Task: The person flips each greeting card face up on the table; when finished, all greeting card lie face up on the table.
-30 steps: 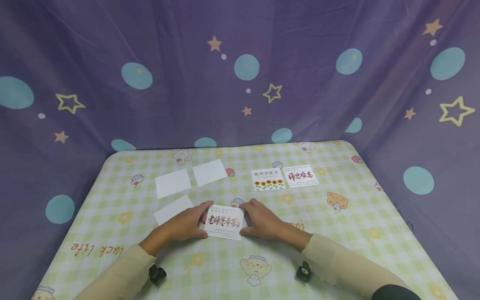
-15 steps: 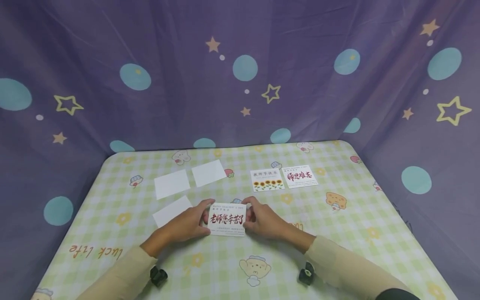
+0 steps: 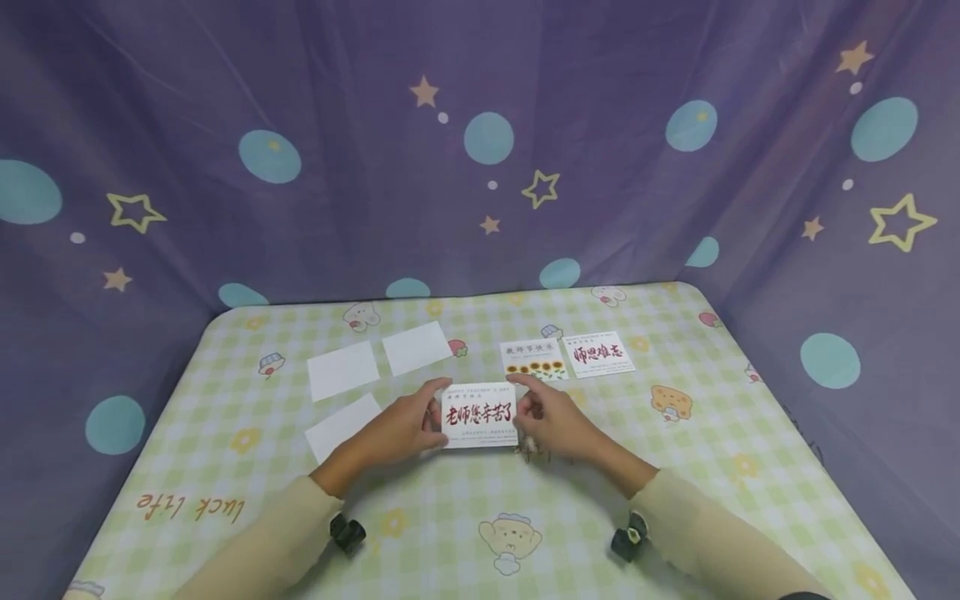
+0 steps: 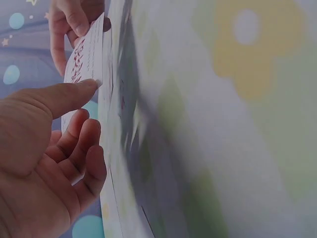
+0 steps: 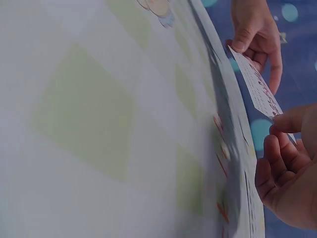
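A white card with red Chinese lettering (image 3: pixel 478 415) is held between both hands, raised off the table as the wrist views show. My left hand (image 3: pixel 401 425) pinches its left edge, thumb on the printed face near the lower corner. At the opposite edge my right hand (image 3: pixel 558 421) pinches the card in the same manner. In the left wrist view the thumb (image 4: pixel 74 94) presses on the card (image 4: pixel 86 57), the other fingers curled beneath. The right wrist view shows the card (image 5: pixel 257 87) tilted between the two hands.
Blank white cards (image 3: pixel 343 371) lie at the left, one partly behind the left hand. At the back right lie a sunflower card (image 3: pixel 534 358) and a red-lettered card (image 3: pixel 598 354). A checked cloth (image 3: pixel 420 550) covers the table; a purple curtain (image 3: pixel 360 208) stands behind.
Both hands have carried the card away from the body and slightly right. Its printed face now shows more squarely, with the full lettering visible. The cards on the table have stayed put.
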Demonstrator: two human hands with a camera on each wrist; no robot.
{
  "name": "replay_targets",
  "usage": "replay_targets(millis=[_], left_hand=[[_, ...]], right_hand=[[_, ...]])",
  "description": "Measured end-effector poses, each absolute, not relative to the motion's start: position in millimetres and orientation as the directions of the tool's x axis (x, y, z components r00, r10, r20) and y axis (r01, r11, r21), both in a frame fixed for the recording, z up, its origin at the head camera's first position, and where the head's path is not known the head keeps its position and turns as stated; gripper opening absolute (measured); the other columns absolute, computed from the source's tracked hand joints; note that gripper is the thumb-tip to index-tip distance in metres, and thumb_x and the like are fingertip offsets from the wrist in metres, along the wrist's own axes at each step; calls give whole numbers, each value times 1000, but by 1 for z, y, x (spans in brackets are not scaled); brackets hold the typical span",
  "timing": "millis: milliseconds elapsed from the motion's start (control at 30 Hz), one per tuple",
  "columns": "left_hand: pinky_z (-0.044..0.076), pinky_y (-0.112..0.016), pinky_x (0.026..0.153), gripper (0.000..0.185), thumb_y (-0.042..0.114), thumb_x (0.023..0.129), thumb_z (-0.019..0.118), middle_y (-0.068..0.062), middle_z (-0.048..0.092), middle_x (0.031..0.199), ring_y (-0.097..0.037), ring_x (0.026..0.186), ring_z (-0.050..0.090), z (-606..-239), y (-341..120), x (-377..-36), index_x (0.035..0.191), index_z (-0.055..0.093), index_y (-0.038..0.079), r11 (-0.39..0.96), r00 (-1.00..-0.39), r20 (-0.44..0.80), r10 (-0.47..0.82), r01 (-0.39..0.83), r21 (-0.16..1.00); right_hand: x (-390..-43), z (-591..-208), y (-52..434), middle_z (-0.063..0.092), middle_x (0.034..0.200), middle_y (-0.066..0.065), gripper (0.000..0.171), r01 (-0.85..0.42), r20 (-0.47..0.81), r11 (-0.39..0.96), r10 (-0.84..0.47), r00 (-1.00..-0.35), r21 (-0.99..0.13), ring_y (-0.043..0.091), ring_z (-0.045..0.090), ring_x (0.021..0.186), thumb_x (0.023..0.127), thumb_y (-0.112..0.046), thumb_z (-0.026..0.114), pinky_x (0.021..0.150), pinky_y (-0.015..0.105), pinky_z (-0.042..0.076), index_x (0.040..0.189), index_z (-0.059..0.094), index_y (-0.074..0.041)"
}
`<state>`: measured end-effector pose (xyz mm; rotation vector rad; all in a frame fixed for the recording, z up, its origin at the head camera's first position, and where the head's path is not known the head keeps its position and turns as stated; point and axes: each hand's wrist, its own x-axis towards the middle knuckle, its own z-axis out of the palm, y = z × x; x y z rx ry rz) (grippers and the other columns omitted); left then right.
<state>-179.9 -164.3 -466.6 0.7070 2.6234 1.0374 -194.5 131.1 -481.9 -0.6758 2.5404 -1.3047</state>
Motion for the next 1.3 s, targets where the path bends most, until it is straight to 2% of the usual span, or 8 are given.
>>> replay_targets(millis=[333,567,700,800,1100,1300], left_hand=[[49,-22,58,91,11,83,82,3,65,93,-5,67,57,-466,-113,-204,157,29,3,610,-851,4,525,379,696],[48,-23,56,90,14,86,79,2,67,98,-7,64,58,-469,-72,-219,158,26,5,606,-838,-40,544,360,710],[48,-22,63,89,16,86,79,5,67,94,-6,67,57,-476,-49,-225,158,28,5,612,-835,-49,547,359,705],[47,-21,71,88,18,86,79,8,65,90,-4,73,58,-479,-31,-230,158,29,6,623,-840,-49,541,361,694],[48,-20,63,83,23,89,77,9,66,82,-5,68,60,-485,16,-236,158,32,11,672,-862,-118,492,290,681],[48,-19,63,76,28,91,74,11,69,83,-3,67,61,-493,40,-239,156,37,12,720,-869,-143,474,289,630]], right_hand=[[-204,-479,170,66,93,0,62,-208,35,555,-305,-952,-806,14,62,81,95,-11,63,72,23,52,155,45,-20],[-207,-479,203,66,97,7,59,-94,0,543,-171,-985,-835,16,59,75,97,-13,61,60,24,49,154,46,-20],[-207,-482,223,67,100,8,58,-60,-10,575,-118,-993,-816,15,58,73,97,-14,61,60,24,48,154,47,-22],[-207,-486,238,68,101,9,58,-55,-4,611,-94,-996,-790,13,57,72,98,-14,61,61,24,47,154,47,-19],[-208,-496,273,73,104,14,46,-3,16,702,13,-1000,-712,13,56,68,99,-15,59,57,24,45,145,57,-10],[-211,-494,288,74,101,14,40,17,42,775,57,-998,-632,18,60,75,98,-16,58,68,30,46,136,65,-7]])
